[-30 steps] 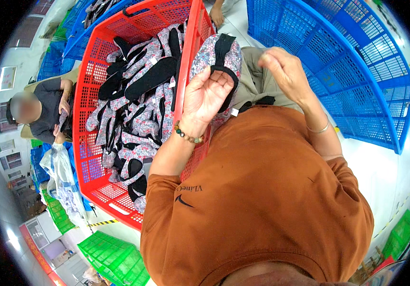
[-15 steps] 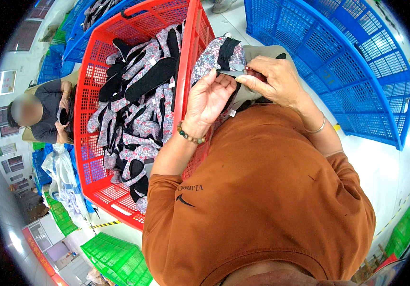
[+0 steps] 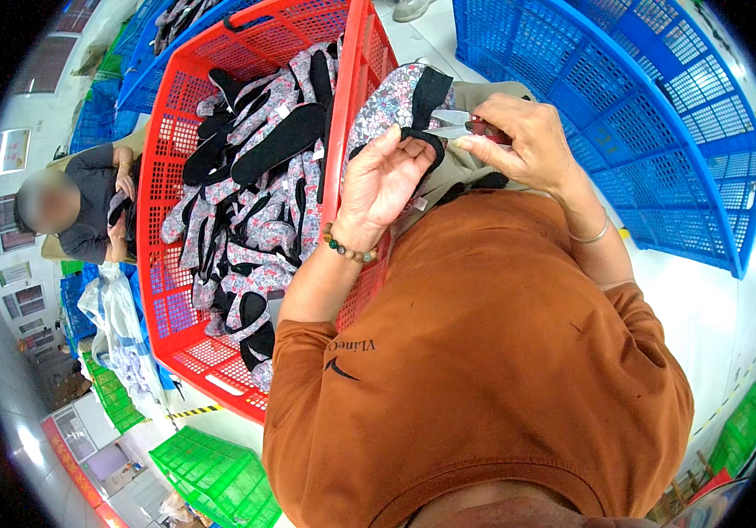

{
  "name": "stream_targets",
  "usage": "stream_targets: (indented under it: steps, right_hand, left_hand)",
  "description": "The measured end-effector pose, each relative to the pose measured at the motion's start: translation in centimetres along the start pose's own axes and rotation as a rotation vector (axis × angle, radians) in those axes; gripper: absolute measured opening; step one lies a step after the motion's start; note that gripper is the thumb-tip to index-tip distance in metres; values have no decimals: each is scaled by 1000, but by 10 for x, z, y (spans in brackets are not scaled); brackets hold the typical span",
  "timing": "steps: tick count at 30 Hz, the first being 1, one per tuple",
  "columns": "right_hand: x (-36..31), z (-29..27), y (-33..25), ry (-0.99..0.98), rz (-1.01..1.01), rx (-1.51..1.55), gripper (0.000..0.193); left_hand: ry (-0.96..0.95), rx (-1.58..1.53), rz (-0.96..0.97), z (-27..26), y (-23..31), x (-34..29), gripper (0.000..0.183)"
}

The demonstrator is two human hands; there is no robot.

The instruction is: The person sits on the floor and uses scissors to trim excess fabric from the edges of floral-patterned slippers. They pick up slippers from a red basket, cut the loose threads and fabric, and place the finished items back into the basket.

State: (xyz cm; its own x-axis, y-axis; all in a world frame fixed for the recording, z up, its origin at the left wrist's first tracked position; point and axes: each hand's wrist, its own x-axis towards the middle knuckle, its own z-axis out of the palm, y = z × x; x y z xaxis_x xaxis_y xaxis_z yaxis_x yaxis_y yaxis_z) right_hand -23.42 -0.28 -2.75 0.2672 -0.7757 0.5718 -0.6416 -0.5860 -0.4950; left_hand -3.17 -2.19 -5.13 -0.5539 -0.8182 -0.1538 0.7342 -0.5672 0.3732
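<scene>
Thumb and fingers of my left hand (image 3: 379, 173) are closed on the black edge of a floral slipper (image 3: 387, 110), grey with small red and blue flecks and a black band at its opening. The slipper is in front of my body, beside the red crate. My right hand (image 3: 523, 141) is wrapped round small thread snips (image 3: 452, 123) with dark red handles. Two metal blades point left, slightly apart, close to the black band. Whether a thread lies between them is too small to tell.
To my left stands a red crate (image 3: 340, 132), heaped with similar floral slippers (image 3: 263, 238) with black soles. Blue crates (image 3: 589, 114) stand at the right. A green crate (image 3: 215, 475) is at lower left. Another person (image 3: 87, 207) sits beyond the red crate, holding something dark.
My right hand has drawn the snips a little to the right, away from the slipper, and their blades have parted. My left hand keeps its hold on the slipper.
</scene>
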Motion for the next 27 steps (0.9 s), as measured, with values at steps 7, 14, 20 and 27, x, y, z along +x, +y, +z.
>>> stream_targets:
  steps: [7,14,20,27]
  right_hand:
    - [1,2,1,52,-25,55,34]
    - [-2,2,5,-6,3,81,34]
    - [0,3,4,-14,-6,88,34]
    - [-1,3,-1,28,-73,27,36]
  left_hand:
    - [-116,25,-19,-7,2,1,19]
    - [-98,2,-29,-10,4,2,19]
    - [-63,91,-47,-6,2,0,20]
    - [-124,79,-35,-9,2,0,18]
